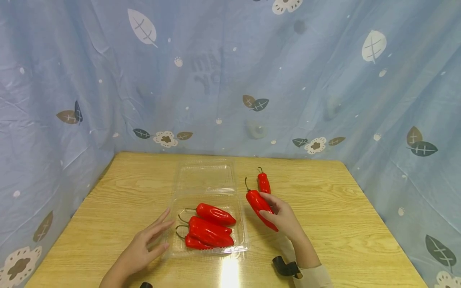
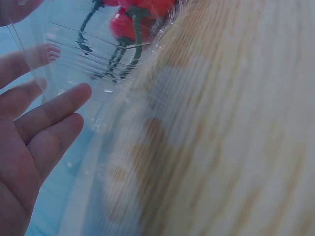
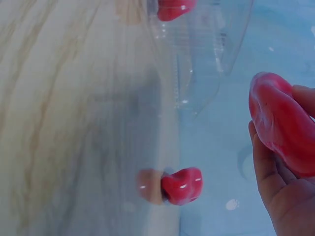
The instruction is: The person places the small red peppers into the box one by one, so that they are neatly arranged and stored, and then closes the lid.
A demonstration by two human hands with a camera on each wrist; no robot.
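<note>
My right hand holds a red chili pepper between thumb and fingers, its stem pointing away, just right of a clear plastic box. In the right wrist view the same pepper shows its tip end. Another red pepper lies on the table beyond that hand, partly hidden by it. Several red peppers lie side by side in the clear box, stems to the left. My left hand is at the box's left side, fingers spread; whether they touch the wall, I cannot tell.
The box's clear lid is folded back flat behind it on the wooden table. A blue patterned curtain hangs behind and on both sides. A black strap-like piece sits by the right wrist.
</note>
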